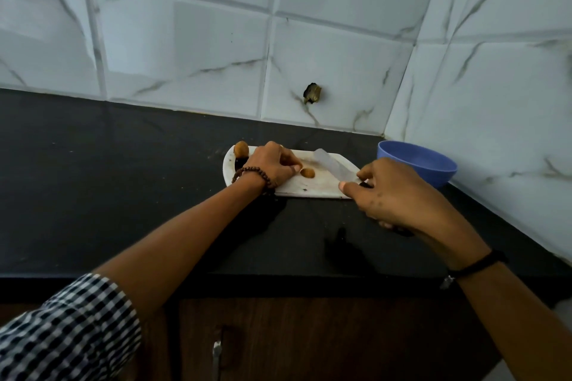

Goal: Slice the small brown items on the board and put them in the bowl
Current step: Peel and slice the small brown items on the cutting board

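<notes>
A white cutting board [312, 187] lies on the black counter near the wall corner. A small brown item [307, 172] sits mid-board, right at the fingertips of my left hand [272, 165], whose fingers curl toward it. Another brown item [241, 149] rests at the board's far left corner. My right hand [399, 195] grips a knife by its dark handle; the pale blade [332, 165] angles up and left over the board, apart from the item. A blue bowl [416, 164] stands just right of the board; its inside is not visible.
The black counter [108, 195] stretches wide to the left. Marble-patterned tiled walls meet in a corner behind the bowl, with a dark hole in the tile [312, 93]. Wooden cabinet fronts [309, 340] lie below the counter edge.
</notes>
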